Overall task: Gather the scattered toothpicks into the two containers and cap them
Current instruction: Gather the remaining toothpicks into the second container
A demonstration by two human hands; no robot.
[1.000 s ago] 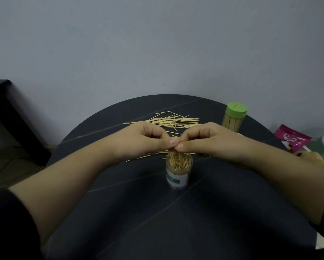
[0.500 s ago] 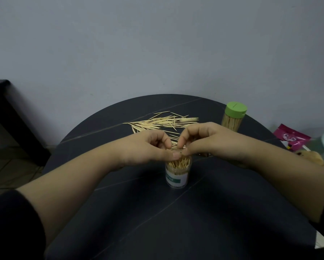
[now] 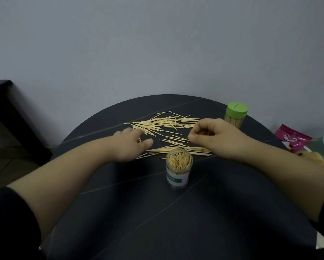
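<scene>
Grey wall (image 3: 157, 44) stands behind a round black table (image 3: 157, 222), and two bare arms reach across it. Over on the left, the left hand (image 3: 131, 147) is blurry but lies loose and spread, fingertips touching the scattered toothpicks (image 3: 163, 121) in the middle of the table, while the right hand (image 3: 212, 136) hangs just above the sticks, curled into a loose fist. Between the hands and a bit nearer stands the open jar (image 3: 179, 169), full of upright toothpicks, the capped jar (image 3: 234, 122) with its green lid (image 3: 236, 109) stands at the far right table edge, and a pink packet (image 3: 292, 139) lies off the table on the right.
</scene>
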